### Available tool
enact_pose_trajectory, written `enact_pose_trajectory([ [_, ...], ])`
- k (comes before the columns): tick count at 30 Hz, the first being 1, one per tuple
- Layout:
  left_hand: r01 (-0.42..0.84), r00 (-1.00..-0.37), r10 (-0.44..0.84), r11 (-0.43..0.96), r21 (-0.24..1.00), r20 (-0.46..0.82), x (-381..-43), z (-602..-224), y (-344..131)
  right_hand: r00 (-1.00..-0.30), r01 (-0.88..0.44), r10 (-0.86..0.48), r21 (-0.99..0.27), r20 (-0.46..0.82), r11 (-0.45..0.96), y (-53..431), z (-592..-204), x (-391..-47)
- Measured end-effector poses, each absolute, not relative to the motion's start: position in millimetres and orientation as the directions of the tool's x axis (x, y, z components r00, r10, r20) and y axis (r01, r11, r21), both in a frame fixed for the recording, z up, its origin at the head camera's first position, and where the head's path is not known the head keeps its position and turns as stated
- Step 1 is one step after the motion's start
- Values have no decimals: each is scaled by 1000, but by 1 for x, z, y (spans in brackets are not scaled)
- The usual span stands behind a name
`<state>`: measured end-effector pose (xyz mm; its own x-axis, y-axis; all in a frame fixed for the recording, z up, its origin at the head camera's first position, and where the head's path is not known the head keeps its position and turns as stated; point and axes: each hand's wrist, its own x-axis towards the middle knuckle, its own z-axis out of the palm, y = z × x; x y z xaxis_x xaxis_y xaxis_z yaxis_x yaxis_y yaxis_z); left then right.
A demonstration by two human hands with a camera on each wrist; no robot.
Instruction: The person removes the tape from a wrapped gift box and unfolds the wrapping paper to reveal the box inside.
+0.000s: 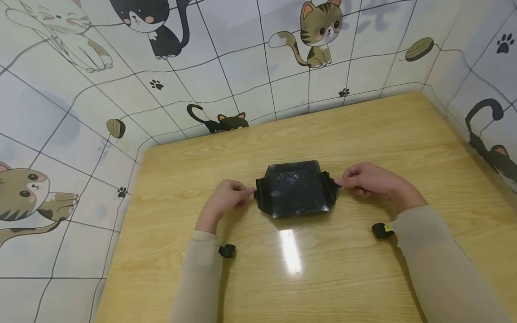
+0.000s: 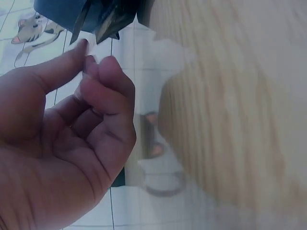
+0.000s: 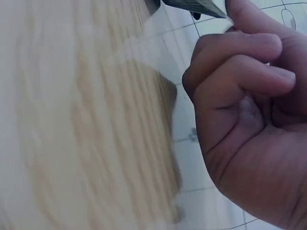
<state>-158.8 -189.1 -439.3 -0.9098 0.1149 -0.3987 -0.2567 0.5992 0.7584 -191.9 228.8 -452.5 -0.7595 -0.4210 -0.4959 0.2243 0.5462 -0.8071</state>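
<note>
A black folded sheet (image 1: 296, 190), perhaps paper or thin card, lies on the table with creased flaps along its edges and pale scuffs on its surface. At its left end, my left hand (image 1: 230, 196) pinches a small flap between thumb and finger. Opposite, my right hand (image 1: 369, 179) pinches the pointed right flap. In the left wrist view the left hand (image 2: 76, 124) has curled fingers, with the sheet's dark edge (image 2: 112, 19) just beyond the thumb tip. In the right wrist view a corner of the sheet (image 3: 199, 6) runs between the right hand's (image 3: 244, 105) thumb and forefinger.
The wooden table (image 1: 339, 269) meets a tiled wall (image 1: 242, 67) with cat drawings at its back and sides. Small black devices sit at the left wrist (image 1: 228, 251) and right wrist (image 1: 381, 231). A bright light reflection lies on the tabletop before the sheet.
</note>
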Motion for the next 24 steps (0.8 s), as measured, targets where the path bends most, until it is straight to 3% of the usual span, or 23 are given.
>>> enact_pose_trajectory([
  [9,-314,-880,146,533,786,-451,-151,-441,-197,-693,512,-478,-835,-540,200,226,-456,-192],
  [16,-316,-867,201,485,816,-455,-148,-444,-200,-708,627,-415,-779,-572,5,224,-457,-195],
  [21,-300,-878,207,462,834,-431,-147,-445,-205,-767,565,-313,-821,-560,85,226,-455,-196],
  [24,-313,-881,212,412,856,-424,-148,-446,-208,-828,439,-246,-856,-503,272,222,-448,-193],
])
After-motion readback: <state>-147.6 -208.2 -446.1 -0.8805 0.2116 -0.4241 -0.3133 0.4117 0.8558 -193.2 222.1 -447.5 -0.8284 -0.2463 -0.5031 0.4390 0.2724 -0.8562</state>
